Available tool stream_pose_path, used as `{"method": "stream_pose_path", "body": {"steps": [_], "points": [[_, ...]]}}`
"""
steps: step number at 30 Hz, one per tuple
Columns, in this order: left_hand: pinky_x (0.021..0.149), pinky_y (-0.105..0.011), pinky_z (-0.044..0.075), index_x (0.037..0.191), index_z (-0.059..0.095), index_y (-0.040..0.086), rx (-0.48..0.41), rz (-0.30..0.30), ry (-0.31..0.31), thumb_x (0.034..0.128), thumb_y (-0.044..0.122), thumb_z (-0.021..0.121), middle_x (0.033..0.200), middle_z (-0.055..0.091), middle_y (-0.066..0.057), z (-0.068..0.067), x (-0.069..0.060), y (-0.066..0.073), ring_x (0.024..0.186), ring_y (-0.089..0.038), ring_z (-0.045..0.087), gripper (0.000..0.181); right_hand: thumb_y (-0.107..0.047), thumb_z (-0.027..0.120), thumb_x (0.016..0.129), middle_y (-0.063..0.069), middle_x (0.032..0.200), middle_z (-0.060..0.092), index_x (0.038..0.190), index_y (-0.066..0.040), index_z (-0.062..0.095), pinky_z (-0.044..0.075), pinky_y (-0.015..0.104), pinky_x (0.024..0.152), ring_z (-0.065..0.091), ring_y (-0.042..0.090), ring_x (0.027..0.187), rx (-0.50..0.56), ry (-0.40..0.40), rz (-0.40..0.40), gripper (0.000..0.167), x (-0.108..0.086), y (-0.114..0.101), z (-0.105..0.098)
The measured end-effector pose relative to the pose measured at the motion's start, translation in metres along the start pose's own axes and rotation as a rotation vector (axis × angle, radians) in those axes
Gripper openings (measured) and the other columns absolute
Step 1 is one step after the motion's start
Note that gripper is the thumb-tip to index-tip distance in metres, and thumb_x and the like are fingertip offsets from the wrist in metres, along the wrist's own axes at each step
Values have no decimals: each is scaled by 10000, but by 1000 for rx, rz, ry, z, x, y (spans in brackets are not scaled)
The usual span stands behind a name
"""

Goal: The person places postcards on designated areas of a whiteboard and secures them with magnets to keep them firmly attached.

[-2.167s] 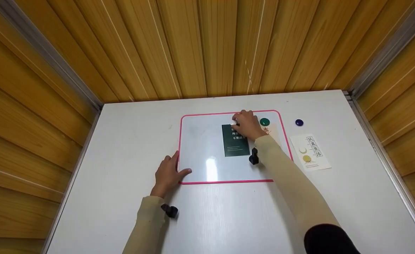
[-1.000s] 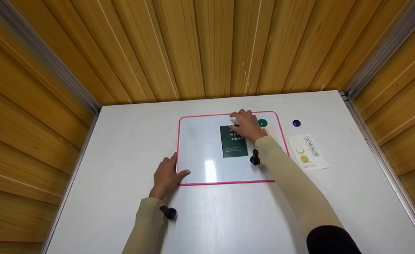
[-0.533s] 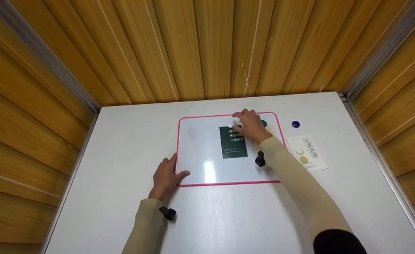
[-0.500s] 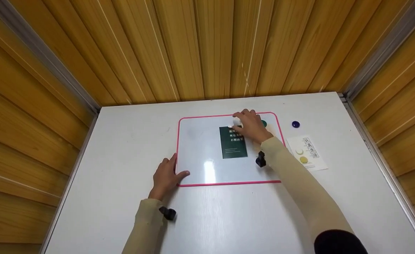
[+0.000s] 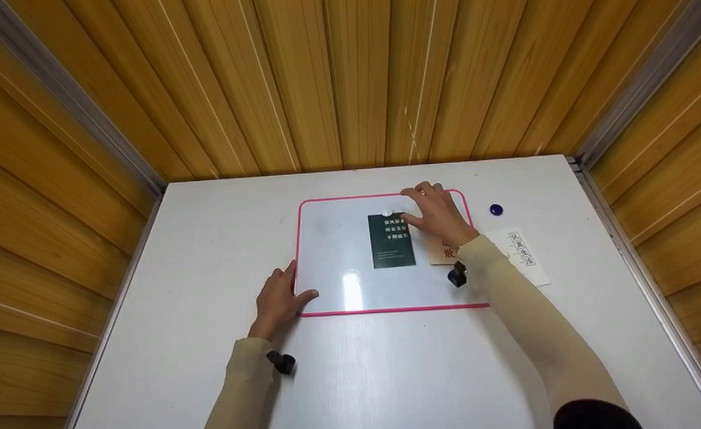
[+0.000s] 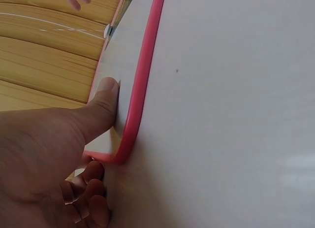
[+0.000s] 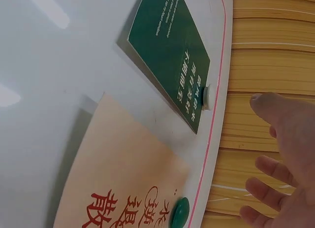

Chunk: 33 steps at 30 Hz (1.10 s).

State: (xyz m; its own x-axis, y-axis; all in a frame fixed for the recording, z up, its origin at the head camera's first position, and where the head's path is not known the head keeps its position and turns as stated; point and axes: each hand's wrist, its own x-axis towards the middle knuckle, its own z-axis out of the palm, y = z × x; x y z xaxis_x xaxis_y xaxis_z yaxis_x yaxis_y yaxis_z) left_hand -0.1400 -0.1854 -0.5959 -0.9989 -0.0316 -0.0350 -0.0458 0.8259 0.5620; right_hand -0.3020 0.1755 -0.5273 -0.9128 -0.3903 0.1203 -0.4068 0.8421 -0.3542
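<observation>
The left hand (image 5: 277,301) grips the near left corner of the whiteboard (image 5: 329,256), thumb on its face; what the fingers touch underneath is hard to make out. The right hand (image 5: 437,213), fingers loosely spread and holding nothing, hangs above the board near the white magnet (image 5: 387,213) at the green card's (image 5: 391,244) top edge. In the head view it hides the green magnet (image 7: 180,212) and most of the peach card (image 5: 440,258). The right sleeve (image 5: 517,304) partly covers the white card (image 5: 524,253) on the table (image 5: 362,369).
</observation>
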Motion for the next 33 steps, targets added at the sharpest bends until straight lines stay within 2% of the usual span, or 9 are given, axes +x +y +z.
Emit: {"method": "stream_pose_path", "body": {"steps": [7,10,14,18,26,33], "points": [[777,-435,451,1577,399,64,-8,5,-7,834,399,857,974,527,-108,-1,1,1,854,-244,485,935,-350,761,940,120,1419,494,1496,-252,516,428,504,1032,447,310,1197,10,15,-16,616,-17,5,-6],[825,-471,482,1579,398,68,-8,3,-10,838,403,853,1029,558,-131,-1,1,2,893,-258,511,932,-371,759,938,110,1447,477,1507,-289,488,422,522,1066,436,313,1260,7,23,-6,636,-26,9,-8],[805,-462,489,1574,407,67,-7,5,-1,832,407,856,1010,553,-128,-1,0,1,873,-256,511,932,-389,756,935,116,1486,448,1524,-284,464,385,563,1104,397,337,1344,3,7,22,666,-37,13,-10],[756,-425,470,1571,417,72,-3,2,8,820,412,866,948,520,-96,1,-1,-1,832,-234,491,938,-376,755,939,120,1475,439,1536,-257,457,378,562,1089,377,343,1333,26,-3,31,678,-48,18,-13],[820,-457,498,1580,406,93,-16,-21,8,820,416,865,977,543,-98,1,-1,0,867,-243,511,945,-351,776,924,129,1482,428,1532,-243,466,423,562,1033,412,363,1266,46,13,46,691,-63,31,-17],[879,-496,522,1583,397,84,-19,-20,3,824,423,858,1023,563,-117,0,-2,0,906,-249,534,951,-318,779,923,178,1487,416,1528,-234,467,424,625,1013,405,410,1277,42,40,79,686,-78,44,-19]]}}
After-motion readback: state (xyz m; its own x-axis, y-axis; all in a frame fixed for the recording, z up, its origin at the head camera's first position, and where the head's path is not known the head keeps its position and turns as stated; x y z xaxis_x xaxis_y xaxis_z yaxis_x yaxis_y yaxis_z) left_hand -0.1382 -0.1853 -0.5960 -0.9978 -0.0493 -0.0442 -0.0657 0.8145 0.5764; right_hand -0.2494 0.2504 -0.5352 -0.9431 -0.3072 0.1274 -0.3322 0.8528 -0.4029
